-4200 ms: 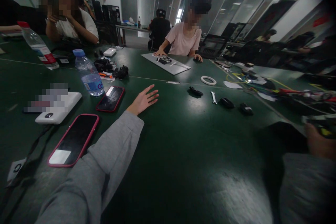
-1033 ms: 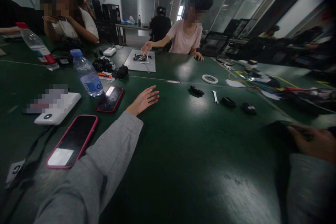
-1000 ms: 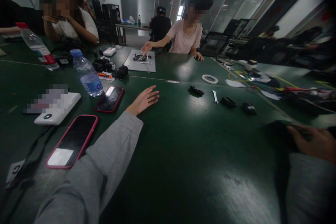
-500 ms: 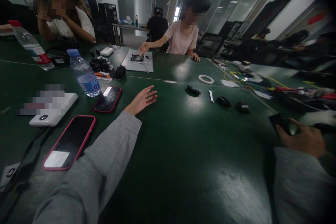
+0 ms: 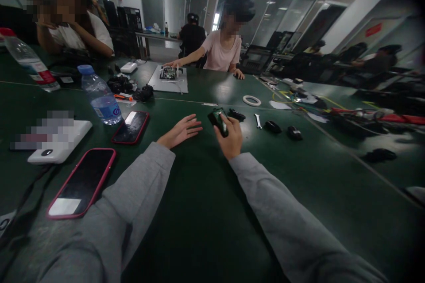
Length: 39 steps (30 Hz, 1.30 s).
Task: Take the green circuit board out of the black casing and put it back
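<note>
My right hand grips a dark flat rectangular piece with a greenish shine, tilted above the middle of the table; its exact kind does not show. Just left of it, my left hand is open, fingers stretched out and apart, with nothing in it. A small black object lies just behind my right hand. Farther right are an open-end wrench and two small black pieces, a nearer one and one with a label.
On the left of the green table lie two red-cased phones, a white box and two water bottles. A white ring lies farther back. Across sits a co-worker with a hand at a device. Cables crowd the right.
My right hand has swung in from the far right to the middle, carrying the dark flat piece beside my left hand. My left hand stays nearly in place, open.
</note>
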{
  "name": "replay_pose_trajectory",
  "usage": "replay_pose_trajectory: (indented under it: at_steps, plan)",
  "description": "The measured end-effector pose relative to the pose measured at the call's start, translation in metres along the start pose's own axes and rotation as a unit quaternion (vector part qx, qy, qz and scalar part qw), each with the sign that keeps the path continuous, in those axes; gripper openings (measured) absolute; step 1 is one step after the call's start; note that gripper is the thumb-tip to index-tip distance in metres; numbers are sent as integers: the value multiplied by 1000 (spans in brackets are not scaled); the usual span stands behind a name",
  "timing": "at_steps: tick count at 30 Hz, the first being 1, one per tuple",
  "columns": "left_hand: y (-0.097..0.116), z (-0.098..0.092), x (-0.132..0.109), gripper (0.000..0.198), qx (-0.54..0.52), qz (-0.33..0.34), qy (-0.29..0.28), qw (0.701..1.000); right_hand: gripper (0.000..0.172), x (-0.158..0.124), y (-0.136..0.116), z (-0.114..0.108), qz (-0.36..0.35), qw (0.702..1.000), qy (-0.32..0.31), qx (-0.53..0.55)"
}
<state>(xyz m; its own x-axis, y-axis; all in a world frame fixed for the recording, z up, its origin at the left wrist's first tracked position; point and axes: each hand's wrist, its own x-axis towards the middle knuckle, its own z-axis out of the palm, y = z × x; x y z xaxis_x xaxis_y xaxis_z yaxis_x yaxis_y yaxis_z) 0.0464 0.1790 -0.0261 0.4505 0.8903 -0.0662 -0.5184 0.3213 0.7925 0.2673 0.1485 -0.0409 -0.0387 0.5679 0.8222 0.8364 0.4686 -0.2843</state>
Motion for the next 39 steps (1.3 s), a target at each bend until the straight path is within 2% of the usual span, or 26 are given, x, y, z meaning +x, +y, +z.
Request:
replay_pose_trajectory:
  at_steps: [3,5,7,10,13,17,21,25,32,39]
  plan:
    - [-1,7,-2,40,-16,17,18,1000,40,2,-43,30,-11,996,-76,51]
    - [0,10,-2,29,-28,34,35,998,41,3,-58,38,-8,989,-131,74]
    - [1,12,-2,23,-40,44,52,997,46,3,-63,40,3,983,-150,105]
    - [2,13,0,22,-55,40,84,994,52,3,-60,38,21,976,-132,173]
    - [3,11,1,21,-58,32,105,992,45,4,-57,36,59,961,-127,240]
    - [4,7,2,15,-59,25,89,994,38,4,-52,40,141,935,-122,301]
    - [5,6,2,19,-54,17,92,994,43,4,-43,47,248,895,-109,354]
    - [6,4,3,18,-76,35,115,990,47,4,-37,53,326,850,-141,389]
    - [8,-5,6,19,-105,69,121,985,49,2,-37,55,298,823,-205,437]
    - [10,1,1,20,-100,57,109,987,54,2,-38,54,283,817,-232,446]
